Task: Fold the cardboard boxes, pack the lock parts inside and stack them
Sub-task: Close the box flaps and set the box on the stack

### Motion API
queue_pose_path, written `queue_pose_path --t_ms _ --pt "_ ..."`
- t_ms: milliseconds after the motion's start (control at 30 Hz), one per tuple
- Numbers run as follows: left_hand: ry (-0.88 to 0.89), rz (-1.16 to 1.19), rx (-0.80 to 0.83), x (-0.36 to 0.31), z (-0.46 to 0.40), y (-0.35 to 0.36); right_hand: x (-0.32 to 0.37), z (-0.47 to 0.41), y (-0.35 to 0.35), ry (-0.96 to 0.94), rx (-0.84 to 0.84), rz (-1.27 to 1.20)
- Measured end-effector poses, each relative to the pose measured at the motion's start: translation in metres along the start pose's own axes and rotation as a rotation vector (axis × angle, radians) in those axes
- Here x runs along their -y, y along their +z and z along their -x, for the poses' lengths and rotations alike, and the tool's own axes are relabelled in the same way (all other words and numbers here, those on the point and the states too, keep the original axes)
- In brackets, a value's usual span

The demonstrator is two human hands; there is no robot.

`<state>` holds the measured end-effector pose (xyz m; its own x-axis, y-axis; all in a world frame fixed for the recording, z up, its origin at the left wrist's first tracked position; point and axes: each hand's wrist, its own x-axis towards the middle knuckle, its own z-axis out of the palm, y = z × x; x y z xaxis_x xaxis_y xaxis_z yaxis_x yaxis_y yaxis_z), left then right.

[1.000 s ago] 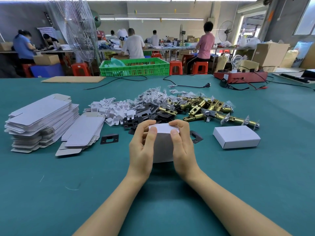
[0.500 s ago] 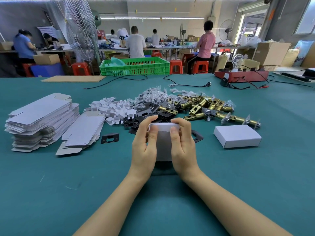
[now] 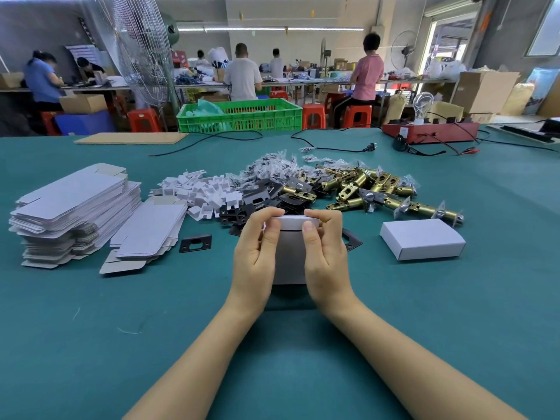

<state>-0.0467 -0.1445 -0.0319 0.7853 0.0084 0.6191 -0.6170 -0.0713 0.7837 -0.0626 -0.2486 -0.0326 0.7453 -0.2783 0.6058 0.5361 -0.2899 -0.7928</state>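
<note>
Since a second ago both hands have slid their fingers further over the far top edge of the white cardboard box (image 3: 290,256), and the fingertips now curl down across its folded end flap, where before that flap stood more exposed between them; the box itself has stayed in the same spot at the middle of the teal tabletop (image 3: 91,328), standing on the cloth between the palms; the left hand (image 3: 256,256) grips the box's left side, thumb laid up the near face and fingers hooked over the top; the right hand (image 3: 325,256) grips the right side in mirror fashion; a finished closed box (image 3: 422,239) lies well to the right of them, apart from both hands; to the left sits a tall stack of flat box blanks (image 3: 72,207), with a lower, slumped pile of blanks (image 3: 148,234) just beside it; a single black strike plate (image 3: 195,244) lies between that pile and the left hand; beyond the held box spreads a heap of white plastic pieces (image 3: 209,195), black plates and brass latch bolts (image 3: 363,189); a green crate (image 3: 239,116) stands past the tabletop's far edge.
</note>
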Motion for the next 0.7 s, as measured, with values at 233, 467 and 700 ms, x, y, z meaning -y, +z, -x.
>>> queue_pose_path --t_ms 233,467,700 --pt "0.033 0.003 -0.006 0.004 0.001 -0.003 -0.005 -0.001 -0.004 -0.077 0.015 0.006" --pt "0.051 0.031 0.002 0.002 0.003 -0.003 -0.01 -0.003 -0.011 -0.192 0.104 0.028" --pt "0.021 0.012 0.007 0.003 0.001 -0.005 -0.001 -0.005 -0.004 0.039 0.067 -0.203"
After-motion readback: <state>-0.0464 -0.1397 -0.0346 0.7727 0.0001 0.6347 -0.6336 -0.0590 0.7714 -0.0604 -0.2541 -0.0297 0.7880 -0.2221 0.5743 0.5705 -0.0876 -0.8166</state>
